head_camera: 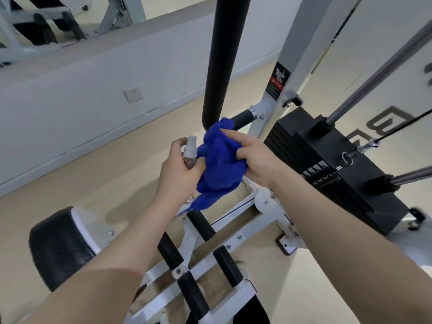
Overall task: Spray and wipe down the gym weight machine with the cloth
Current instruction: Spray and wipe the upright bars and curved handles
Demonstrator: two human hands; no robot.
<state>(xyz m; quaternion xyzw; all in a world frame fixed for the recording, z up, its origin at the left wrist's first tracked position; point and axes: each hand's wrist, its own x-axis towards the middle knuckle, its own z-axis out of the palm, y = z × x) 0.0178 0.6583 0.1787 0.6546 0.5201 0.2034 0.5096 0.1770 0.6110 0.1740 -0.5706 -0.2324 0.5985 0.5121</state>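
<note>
Right below the lower end of the black padded bar (221, 59), the person's two hands meet around a blue cloth (218, 164). The left hand (181, 169) has its fingers curled round a small clear spray bottle (189, 153), whose white nozzle sticks up above the fingers; the thumb of that hand lies against the left edge of the cloth. The right hand (253, 157) grips the bunched cloth from the right side, its fingers and thumb pressed into the folds. The cloth's top edge touches or overlaps the bottom of the padded bar, and a loose corner hangs down beneath the left wrist.

To the right of the padded bar rises the white upright frame (284, 73) of the weight machine, carrying a black warning sticker (278, 84). Further right of the bar stands the black weight stack (332, 169), with two steel guide rods (374, 73) rising out of it and a cable (395, 129) clipped to a ring on its top. Below the bar, under the forearms, run white frame bars with short black foam rollers (169, 251). Down to the left of the bar sits a black seat pad (58, 246). Left of the bar, on the white wall, is a power socket (133, 94), and a mirror (58, 17) sits higher on that wall.
</note>
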